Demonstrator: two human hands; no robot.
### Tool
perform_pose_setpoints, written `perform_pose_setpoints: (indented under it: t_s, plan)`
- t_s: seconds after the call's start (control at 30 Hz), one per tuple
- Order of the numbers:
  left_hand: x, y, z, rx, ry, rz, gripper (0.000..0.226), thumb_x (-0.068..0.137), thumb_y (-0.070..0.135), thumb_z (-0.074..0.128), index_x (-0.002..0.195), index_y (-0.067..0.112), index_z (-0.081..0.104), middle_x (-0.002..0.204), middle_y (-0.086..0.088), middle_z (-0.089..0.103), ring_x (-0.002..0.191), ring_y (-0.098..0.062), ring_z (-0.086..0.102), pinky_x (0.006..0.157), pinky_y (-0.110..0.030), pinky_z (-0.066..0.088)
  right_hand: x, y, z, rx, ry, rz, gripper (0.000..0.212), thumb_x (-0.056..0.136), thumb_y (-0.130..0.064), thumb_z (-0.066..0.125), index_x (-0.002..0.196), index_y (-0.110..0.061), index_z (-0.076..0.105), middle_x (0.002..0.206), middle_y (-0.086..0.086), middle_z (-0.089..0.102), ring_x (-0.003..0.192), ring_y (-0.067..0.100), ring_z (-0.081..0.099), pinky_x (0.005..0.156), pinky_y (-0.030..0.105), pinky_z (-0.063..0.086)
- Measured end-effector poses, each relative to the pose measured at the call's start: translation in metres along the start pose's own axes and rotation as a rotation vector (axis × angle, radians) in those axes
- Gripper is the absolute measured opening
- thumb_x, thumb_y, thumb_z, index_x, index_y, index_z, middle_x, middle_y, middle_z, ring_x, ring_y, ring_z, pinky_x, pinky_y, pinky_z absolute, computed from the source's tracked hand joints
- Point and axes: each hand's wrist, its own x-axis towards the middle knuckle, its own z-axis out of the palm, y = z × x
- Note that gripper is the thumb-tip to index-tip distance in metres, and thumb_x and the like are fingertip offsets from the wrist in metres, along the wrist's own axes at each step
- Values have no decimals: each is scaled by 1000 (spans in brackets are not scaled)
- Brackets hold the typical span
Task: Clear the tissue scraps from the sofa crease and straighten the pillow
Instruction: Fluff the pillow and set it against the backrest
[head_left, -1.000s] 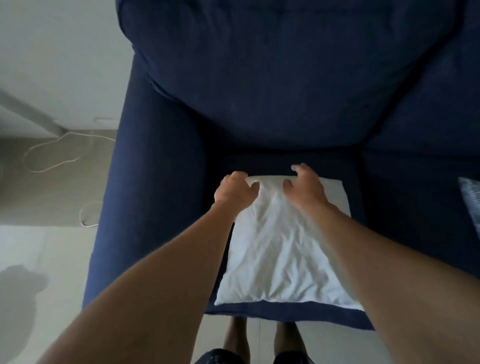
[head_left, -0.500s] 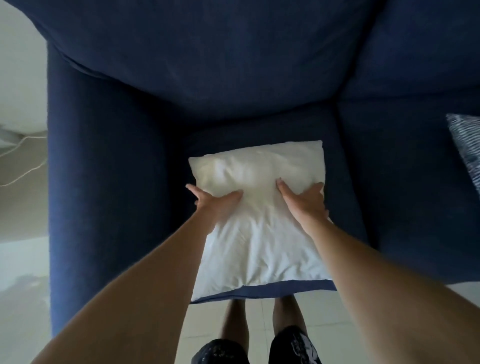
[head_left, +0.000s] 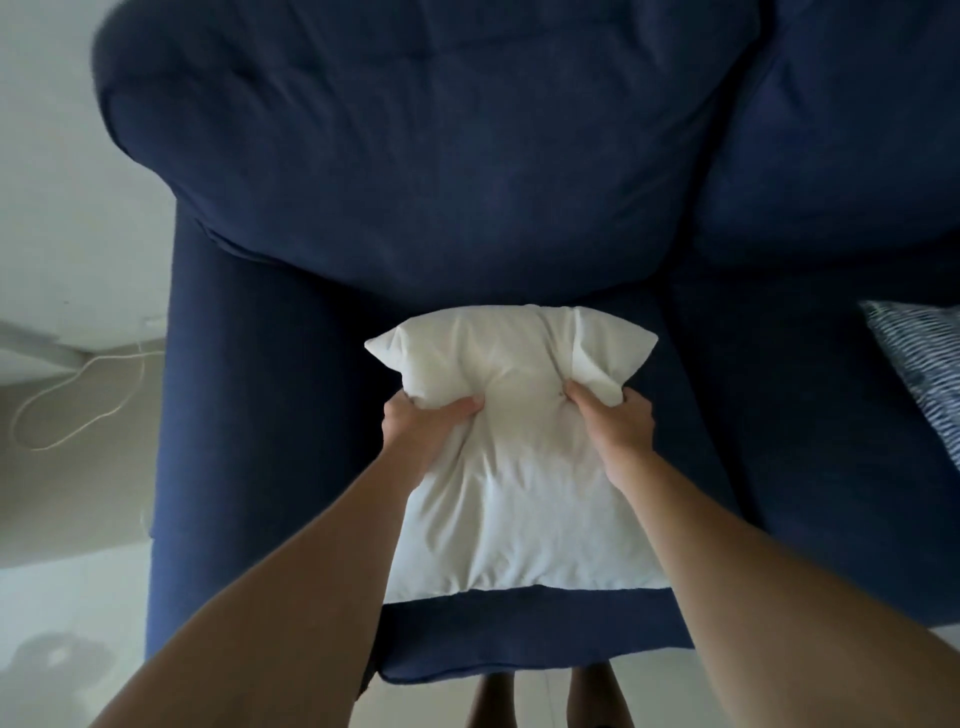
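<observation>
A white pillow (head_left: 511, 499) lies on the seat of a dark blue sofa (head_left: 270, 467), its far edge close to the back cushion. My left hand (head_left: 423, 423) pinches the pillow's left side, thumb on top and fingers under the edge. On the opposite side my right hand (head_left: 613, 421) grips it the same way. The fabric bunches into folds between the two hands. No tissue scraps show in the crease behind the pillow, which lies in shadow.
A blue-and-white striped cushion (head_left: 919, 358) sits at the right edge on the neighbouring seat. The sofa's armrest stands left of the pillow. A white cord (head_left: 78, 405) loops on the floor to the left. My feet show below the seat's front edge.
Both hands went from lying flat on the pillow to squeezing its sides near the far end. The pillow's far end now puffs up and wrinkles.
</observation>
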Motion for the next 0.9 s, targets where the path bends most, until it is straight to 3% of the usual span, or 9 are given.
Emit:
perform_pose_setpoints:
  t_s: [0.13,0.2,0.3,0.47,0.57,0.7,0.8,0.9]
  plan:
    - [7,24,-12,-19,82,171,62,59,38,89,110,24,57,107,5,64,100,-19,62,88,-35,52,-1,-26,9,-4,4,-166,44,75,-37,77,101,-4,64,108,10,66,81,16,62,63,23,47]
    - [10,36,-17,-18,99,270,53,63,35,87,105,28,56,100,10,63,97,-15,61,87,-33,51,-1,-41,13,17,-8,-238,39,78,-36,76,101,-8,62,106,7,64,82,13,60,67,21,46]
    - [18,49,-24,-20,124,360,57,64,33,88,110,26,54,101,10,62,99,-15,59,90,-32,49,-1,-62,19,66,-34,-284,53,80,-37,73,123,-14,52,111,-4,57,101,14,56,85,26,43]
    - [29,54,-26,-42,120,309,72,67,29,87,128,20,50,111,6,58,111,-19,56,101,-39,47,5,-75,27,69,-14,-306,56,77,-29,75,123,-12,46,116,0,56,108,21,57,87,32,45]
    - [31,43,-23,-30,69,224,81,67,27,87,135,23,43,126,2,57,122,-23,54,104,-44,47,11,-70,28,14,-38,-266,73,76,-21,75,139,-14,37,131,5,54,118,26,55,97,36,46]
    - [35,37,-19,-37,54,221,95,64,30,88,142,26,32,134,2,52,126,-23,50,105,-47,45,17,-65,23,-9,-88,-276,88,70,-24,81,142,-20,30,134,1,52,123,24,53,100,37,44]
    - [35,48,-19,-14,185,326,104,62,41,86,147,25,28,142,3,44,133,-21,44,110,-45,40,17,-73,19,-103,-41,-419,103,70,-32,82,150,-26,17,148,0,39,134,22,42,109,39,39]
    - [32,66,-17,117,247,545,102,72,37,82,152,27,20,156,5,27,143,-16,28,113,-36,31,15,-87,19,-464,20,-701,102,80,-28,75,154,-22,5,161,6,12,146,24,23,116,44,31]
